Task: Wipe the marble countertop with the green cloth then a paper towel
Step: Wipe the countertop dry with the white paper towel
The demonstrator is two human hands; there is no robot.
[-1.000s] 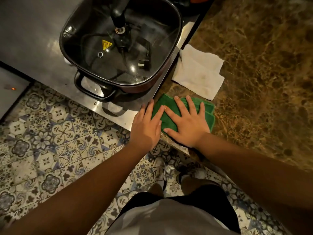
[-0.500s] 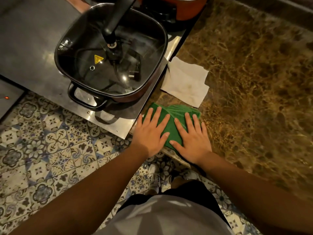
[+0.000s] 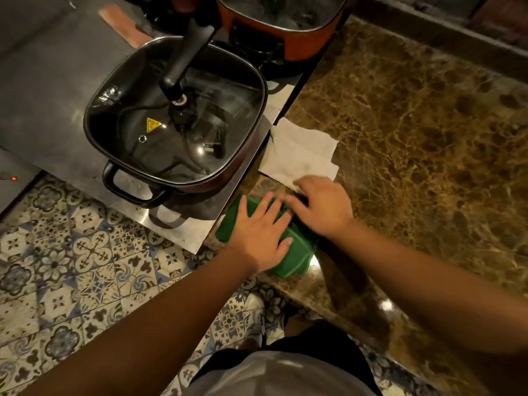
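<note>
Both hands on the green cloth at the near edge of the marble countertop.

Far left of the hands, a square black pot [image 3: 177,124] with a glass lid sits on a steel surface [image 3: 43,95]; the lid bears a yellow triangular warning sticker [image 3: 153,125], its print too small to read. The left hand [image 3: 261,232] lies flat with fingers spread, pressing the green cloth [image 3: 297,252] onto the marble countertop [image 3: 414,124]. Just right of it, the right hand [image 3: 323,207] is motion-blurred over the cloth's far end; I cannot tell whether its fingers are spread or curled. The paper towel [image 3: 300,151] lies just beyond the right hand, its near edge touching the fingertips. An orange cooker [image 3: 283,38] stands well beyond both hands.
</note>
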